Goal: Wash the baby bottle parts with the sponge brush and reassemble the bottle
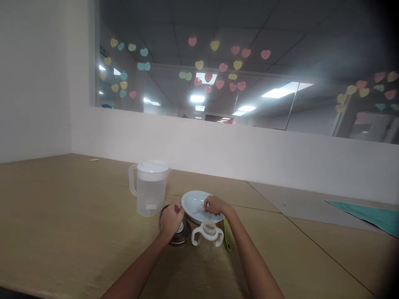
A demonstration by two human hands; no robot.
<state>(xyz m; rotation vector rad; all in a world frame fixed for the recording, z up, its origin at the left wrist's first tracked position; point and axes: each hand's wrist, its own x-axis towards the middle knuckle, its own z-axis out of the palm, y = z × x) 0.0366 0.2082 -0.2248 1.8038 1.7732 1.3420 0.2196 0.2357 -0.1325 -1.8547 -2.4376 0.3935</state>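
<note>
My left hand (172, 220) is closed over a dark round dish (183, 237), with a small white item partly showing beneath it; what the fingers grip is hidden. My right hand (215, 205) is closed above a white bowl (191, 200), its fingers pinched on something too small to make out. In front of the bowl stands a clear bottle (208, 245) with a white two-handled collar and an open neck. A green utensil (227, 237) lies to the bottle's right. Left of the bowl is a translucent pitcher (151, 193) with a lid.
The wooden table (77, 216) meets a white wall (187, 143) under a window with heart stickers. A teal cloth (370, 214) lies on the far right. Near the wall at the left is a small pale piece (94, 160).
</note>
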